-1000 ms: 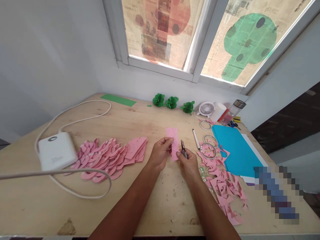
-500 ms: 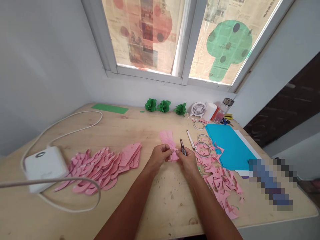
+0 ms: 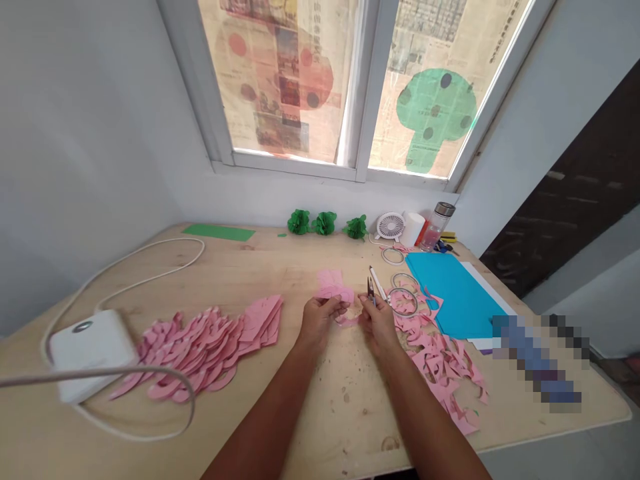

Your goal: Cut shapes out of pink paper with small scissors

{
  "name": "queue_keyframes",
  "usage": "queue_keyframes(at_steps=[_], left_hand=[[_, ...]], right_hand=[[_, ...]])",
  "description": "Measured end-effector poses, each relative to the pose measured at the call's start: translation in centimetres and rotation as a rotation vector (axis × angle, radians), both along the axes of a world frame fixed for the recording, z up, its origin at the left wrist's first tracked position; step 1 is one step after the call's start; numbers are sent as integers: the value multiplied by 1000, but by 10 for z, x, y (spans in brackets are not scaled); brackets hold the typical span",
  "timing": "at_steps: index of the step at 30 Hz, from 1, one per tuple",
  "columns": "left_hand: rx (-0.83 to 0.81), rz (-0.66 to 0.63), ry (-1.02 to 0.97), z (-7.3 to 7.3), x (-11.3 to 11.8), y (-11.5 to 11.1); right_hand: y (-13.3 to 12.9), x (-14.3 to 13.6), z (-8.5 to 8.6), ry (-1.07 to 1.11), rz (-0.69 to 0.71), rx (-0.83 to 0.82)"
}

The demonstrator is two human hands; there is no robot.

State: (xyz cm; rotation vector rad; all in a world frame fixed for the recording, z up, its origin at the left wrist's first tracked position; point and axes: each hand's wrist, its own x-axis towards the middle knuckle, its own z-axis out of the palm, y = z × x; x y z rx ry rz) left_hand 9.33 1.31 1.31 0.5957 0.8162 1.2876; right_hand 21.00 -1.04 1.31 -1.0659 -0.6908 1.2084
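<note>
Over the middle of the table, my left hand (image 3: 321,321) pinches a piece of pink paper (image 3: 345,293) between thumb and fingers. My right hand (image 3: 379,323) is closed around a small pair of scissors (image 3: 371,288), whose narrow dark blades point up and away from me. Its fingertips are also at the end of a thin pink paper strip (image 3: 350,322) that hangs between the hands; whether they grip it is unclear. Just beyond my left hand lies another pink paper piece (image 3: 329,277).
Cut pink shapes (image 3: 200,350) are heaped at left beside a white power bank (image 3: 95,353) with a looping cable. Pink scraps (image 3: 445,367), metal rings (image 3: 403,302), a white pen (image 3: 378,283) and blue sheets (image 3: 455,293) lie right. Green paper flowers (image 3: 325,223) and a fan (image 3: 390,227) stand behind.
My hands have moved slightly apart. The pink paper in my left hand has shifted up and away from the scissors, and a thin strip now shows below it. The camera view has tilted a little.
</note>
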Motion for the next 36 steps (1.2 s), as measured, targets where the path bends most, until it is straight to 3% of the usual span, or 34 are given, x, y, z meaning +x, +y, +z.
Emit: queue_keyframes(at_steps=[7, 14, 29, 36], left_hand=[[-18, 94, -132, 1, -4, 5], [-34, 78, -220, 0, -5, 7], [0, 61, -256, -5, -8, 6], [45, 64, -231, 1, -4, 1]], right_hand=[[-4, -7, 1, 36, 106, 14], [-6, -12, -3, 130, 208, -17], [-12, -21, -2, 109, 261, -9], [-12, -22, -5, 96, 269, -13]])
